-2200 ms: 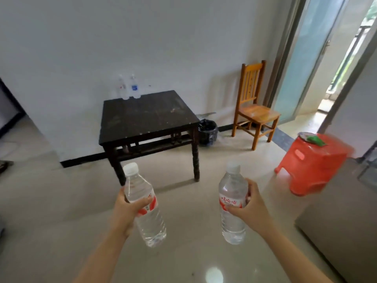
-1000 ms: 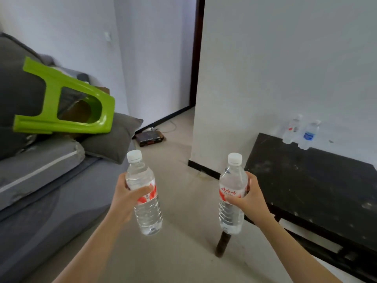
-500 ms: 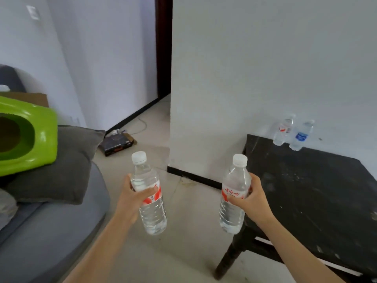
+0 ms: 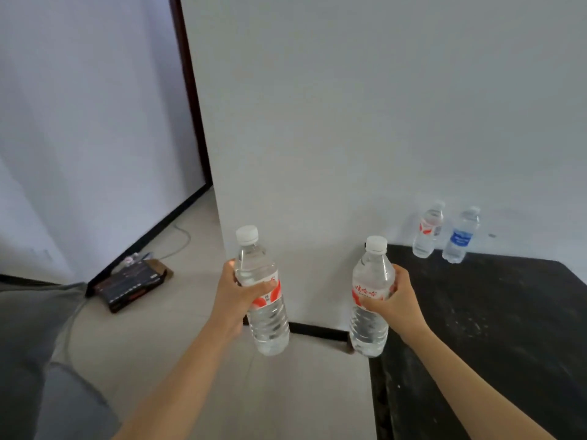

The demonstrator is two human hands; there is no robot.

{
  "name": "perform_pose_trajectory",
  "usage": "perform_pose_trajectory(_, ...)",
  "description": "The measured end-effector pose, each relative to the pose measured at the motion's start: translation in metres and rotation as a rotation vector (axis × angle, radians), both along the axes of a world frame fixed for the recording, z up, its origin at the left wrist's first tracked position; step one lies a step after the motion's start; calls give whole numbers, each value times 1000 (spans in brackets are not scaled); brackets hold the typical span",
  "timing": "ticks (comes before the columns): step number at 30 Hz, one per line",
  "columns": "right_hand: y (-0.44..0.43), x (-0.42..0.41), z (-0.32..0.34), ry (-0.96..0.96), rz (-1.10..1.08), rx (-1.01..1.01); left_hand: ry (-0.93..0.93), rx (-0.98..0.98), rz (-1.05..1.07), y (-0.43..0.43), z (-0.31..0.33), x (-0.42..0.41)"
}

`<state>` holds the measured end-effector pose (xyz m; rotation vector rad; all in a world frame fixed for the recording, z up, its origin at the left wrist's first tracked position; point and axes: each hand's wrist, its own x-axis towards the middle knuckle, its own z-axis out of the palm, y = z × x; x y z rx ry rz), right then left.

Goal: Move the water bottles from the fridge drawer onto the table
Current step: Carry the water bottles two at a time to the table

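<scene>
My left hand (image 4: 236, 298) grips a clear water bottle (image 4: 265, 322) with a red label and white cap, upright over the floor left of the table. My right hand (image 4: 395, 301) grips a second red-labelled water bottle (image 4: 370, 325), held upright at the left edge of the dark wooden table (image 4: 495, 328). Two more bottles stand at the table's back edge against the wall: one with a red label (image 4: 427, 230) and one with a blue label (image 4: 460, 236). The fridge drawer is out of view.
A white wall corner rises just behind the bottles, with a dark door frame (image 4: 190, 96) to its left. A dark box (image 4: 131, 282) with a cable lies on the tiled floor. A grey sofa (image 4: 35, 360) fills the lower left.
I have come closer to the table and the view has turned right: the green stool and the cushion have left the view. Both hands still hold their bottles, the right one now at the table's edge.
</scene>
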<state>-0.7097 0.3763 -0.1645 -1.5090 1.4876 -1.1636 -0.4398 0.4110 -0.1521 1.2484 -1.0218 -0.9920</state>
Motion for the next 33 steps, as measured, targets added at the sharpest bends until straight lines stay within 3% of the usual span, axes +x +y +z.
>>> perform_pose_trajectory(6, -79, -6, 3, -25, -5, 0, 4, -10, 18, -93, 8, 10)
perform_pose_trajectory(14, -161, -72, -2, 19, -281, 52, -42, 47, -248, -256, -17, -23)
perform_pose_trajectory(23, -202, -136, -5, 76, -738, 61, -87, -14, -630, -417, -5, -141)
perform_pose_trajectory(33, -184, -210, -34, 69, -1054, 154, -231, 13, -1068, -445, -45, -318)
